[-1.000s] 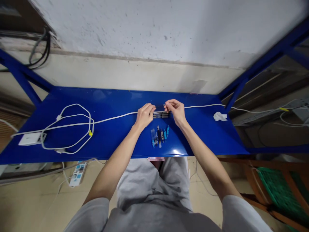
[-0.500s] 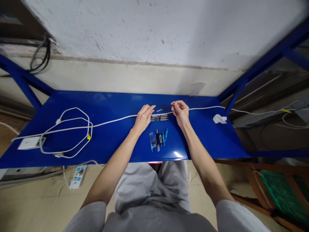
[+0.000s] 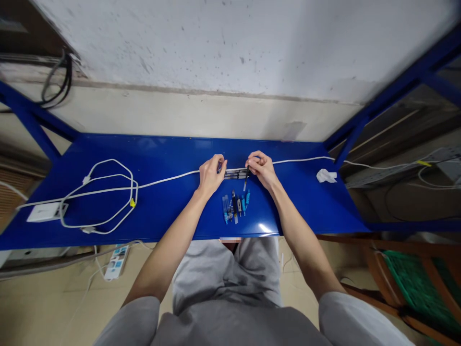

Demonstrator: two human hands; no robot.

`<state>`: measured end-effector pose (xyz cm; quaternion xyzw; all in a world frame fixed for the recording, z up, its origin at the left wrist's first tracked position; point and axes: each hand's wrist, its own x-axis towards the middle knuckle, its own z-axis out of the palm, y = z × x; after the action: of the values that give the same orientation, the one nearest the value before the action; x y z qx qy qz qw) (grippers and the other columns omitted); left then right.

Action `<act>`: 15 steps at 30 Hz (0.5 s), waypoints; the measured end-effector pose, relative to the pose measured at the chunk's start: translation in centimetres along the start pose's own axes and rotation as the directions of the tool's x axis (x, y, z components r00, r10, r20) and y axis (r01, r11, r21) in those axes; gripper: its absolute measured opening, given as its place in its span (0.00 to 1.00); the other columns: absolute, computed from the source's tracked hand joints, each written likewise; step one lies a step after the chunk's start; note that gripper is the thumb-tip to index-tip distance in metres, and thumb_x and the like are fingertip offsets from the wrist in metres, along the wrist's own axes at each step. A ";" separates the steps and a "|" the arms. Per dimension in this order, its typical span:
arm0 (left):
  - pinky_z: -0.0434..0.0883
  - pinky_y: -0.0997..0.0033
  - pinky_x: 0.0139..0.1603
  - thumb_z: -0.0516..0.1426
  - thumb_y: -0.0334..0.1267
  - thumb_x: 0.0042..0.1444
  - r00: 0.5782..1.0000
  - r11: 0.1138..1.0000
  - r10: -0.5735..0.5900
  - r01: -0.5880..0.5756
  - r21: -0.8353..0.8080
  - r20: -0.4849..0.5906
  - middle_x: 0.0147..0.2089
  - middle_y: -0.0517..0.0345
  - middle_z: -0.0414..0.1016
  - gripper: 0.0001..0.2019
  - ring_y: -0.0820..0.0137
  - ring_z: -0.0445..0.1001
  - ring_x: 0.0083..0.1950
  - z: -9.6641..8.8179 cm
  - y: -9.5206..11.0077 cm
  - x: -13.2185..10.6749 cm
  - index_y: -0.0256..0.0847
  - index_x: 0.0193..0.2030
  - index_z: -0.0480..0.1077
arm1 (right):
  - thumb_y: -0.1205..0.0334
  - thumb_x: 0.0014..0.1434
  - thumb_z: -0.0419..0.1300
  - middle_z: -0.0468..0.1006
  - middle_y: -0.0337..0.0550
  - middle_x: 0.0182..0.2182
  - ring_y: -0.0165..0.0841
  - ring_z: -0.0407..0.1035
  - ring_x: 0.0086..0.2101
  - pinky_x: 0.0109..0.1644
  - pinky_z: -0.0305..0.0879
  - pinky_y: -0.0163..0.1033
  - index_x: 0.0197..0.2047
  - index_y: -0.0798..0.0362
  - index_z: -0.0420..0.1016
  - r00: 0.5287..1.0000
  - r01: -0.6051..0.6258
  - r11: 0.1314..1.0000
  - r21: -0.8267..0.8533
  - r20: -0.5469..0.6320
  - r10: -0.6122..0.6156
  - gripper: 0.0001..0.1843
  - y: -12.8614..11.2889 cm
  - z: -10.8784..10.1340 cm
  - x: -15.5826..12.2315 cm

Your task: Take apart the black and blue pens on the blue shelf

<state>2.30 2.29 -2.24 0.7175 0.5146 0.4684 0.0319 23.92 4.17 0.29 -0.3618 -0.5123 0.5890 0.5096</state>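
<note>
On a blue metal shelf (image 3: 162, 206), a row of dark pens (image 3: 235, 174) lies between my two hands. My left hand (image 3: 211, 174) rests curled at the left end of the row, its fingertips against the pens. My right hand (image 3: 262, 169) pinches a thin dark pen (image 3: 246, 180) that hangs tip down at the right end of the row. Just in front of the hands lies a small cluster of blue and black pen caps and parts (image 3: 236, 205).
A white cable (image 3: 169, 179) crosses the shelf behind the hands and loops at the left near a white adapter (image 3: 46, 211). Crumpled white paper (image 3: 326, 176) lies at the right. A power strip (image 3: 114, 262) is on the floor. Blue frame struts rise on both sides.
My right hand lifted a pen from the row, held it level, and now has swung it tip down at the row's right end. My left hand stayed at the left end.
</note>
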 end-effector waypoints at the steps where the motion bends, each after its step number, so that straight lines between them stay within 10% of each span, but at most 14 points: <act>1: 0.67 0.72 0.37 0.53 0.43 0.71 1.000 1.000 -0.002 0.002 0.017 -0.008 0.31 0.60 0.74 0.09 0.72 0.73 0.30 0.0 0.1 0.1 0.40 0.43 0.69 | 0.44 0.48 0.76 0.80 0.39 0.27 0.23 0.54 0.19 0.22 0.45 0.32 0.39 0.50 0.73 1.000 -0.005 1.000 -0.011 0.015 0.005 0.25 0.0 0.1 -0.1; 7: 0.61 0.73 0.35 0.55 0.39 0.68 0.992 0.986 -0.128 0.129 0.103 -0.014 0.26 0.64 0.68 0.10 0.74 0.67 0.26 -2.9 2.2 1.1 0.42 0.33 0.67 | 0.48 0.49 0.77 0.82 0.41 0.25 0.26 0.62 0.20 0.24 0.53 0.33 0.35 0.52 0.74 0.983 -0.062 0.993 -0.096 0.167 0.077 0.22 0.2 0.6 -0.5; 15: 0.52 0.72 0.30 0.58 0.35 0.61 0.857 0.912 -0.403 0.344 0.226 0.321 0.23 0.68 0.65 0.12 0.75 0.62 0.23 -7.7 4.7 -3.1 0.43 0.28 0.61 | 0.54 0.51 0.76 0.83 0.41 0.28 0.31 0.76 0.28 0.37 0.69 0.36 0.38 0.54 0.77 0.928 -0.095 0.985 -0.145 0.346 0.140 0.18 -0.4 1.0 -0.8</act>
<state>0.10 -5.69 2.54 0.6775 0.6653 0.2705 0.1585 23.29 3.12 0.83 -0.3109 -0.6092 0.6408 0.3487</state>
